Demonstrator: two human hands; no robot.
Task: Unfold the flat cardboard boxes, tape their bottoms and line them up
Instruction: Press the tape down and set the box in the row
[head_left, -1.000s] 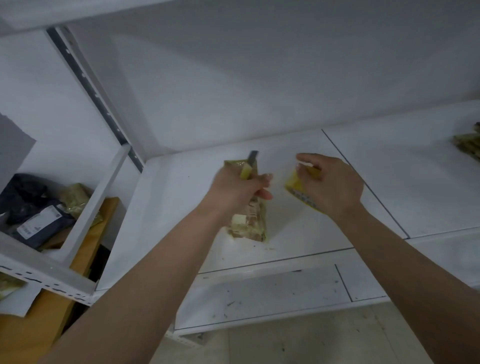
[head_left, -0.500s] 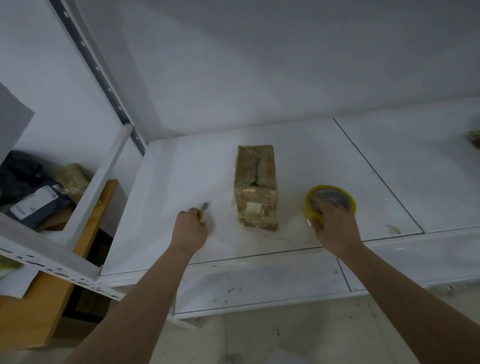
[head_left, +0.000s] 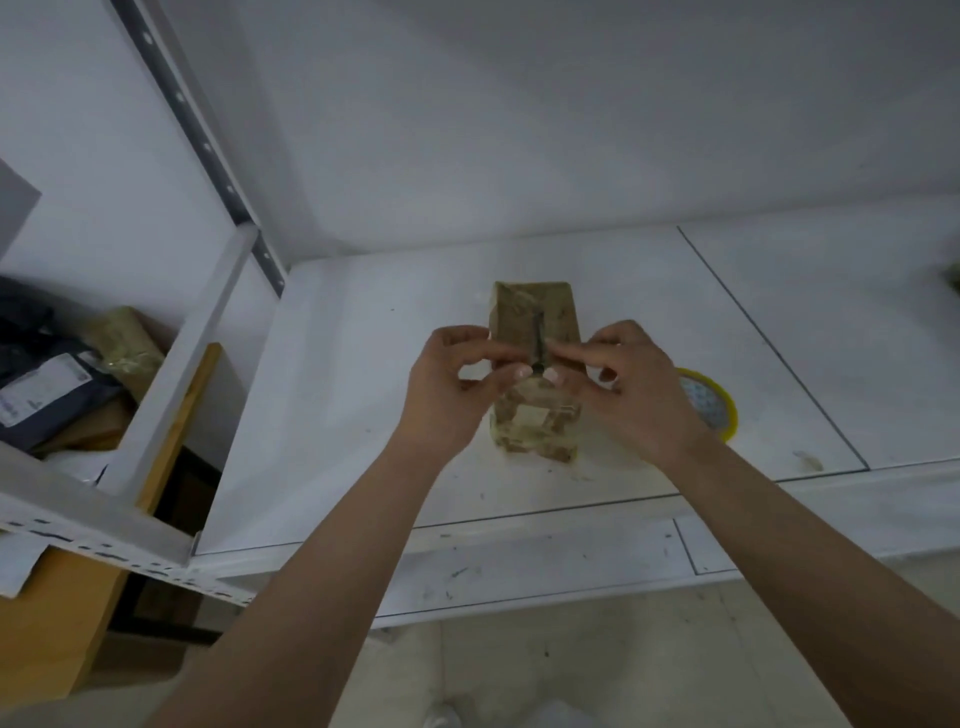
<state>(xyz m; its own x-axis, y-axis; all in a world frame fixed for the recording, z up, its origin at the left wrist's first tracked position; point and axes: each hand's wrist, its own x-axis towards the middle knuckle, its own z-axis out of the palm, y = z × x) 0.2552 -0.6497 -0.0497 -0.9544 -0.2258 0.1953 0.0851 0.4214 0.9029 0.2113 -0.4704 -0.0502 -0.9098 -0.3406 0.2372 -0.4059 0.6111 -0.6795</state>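
A small brown cardboard box (head_left: 521, 305) stands on the white shelf (head_left: 337, 395), its top flaps meeting at a dark seam. Both hands are over the near end of that seam. My left hand (head_left: 453, 385) pinches the left flap edge between thumb and forefinger. From the other side, my right hand (head_left: 635, 391) pinches the right flap the same way. The fingertips nearly meet at the seam. A yellow tape roll (head_left: 716, 406) lies flat on the shelf just right of my right hand, partly hidden by it.
A perforated metal upright (head_left: 208, 148) and a slanted white rail bound the shelf on the left. Beyond them lie dark wrapped parcels (head_left: 44, 387) and a wooden board (head_left: 57, 618). The shelf's front lip (head_left: 519, 561) runs below my forearms, with floor underneath.
Both hands rose from the shelf surface and came together on the box top. The right hand let go of the tape roll, which stays on the shelf. The left hand left its spot beside the box.
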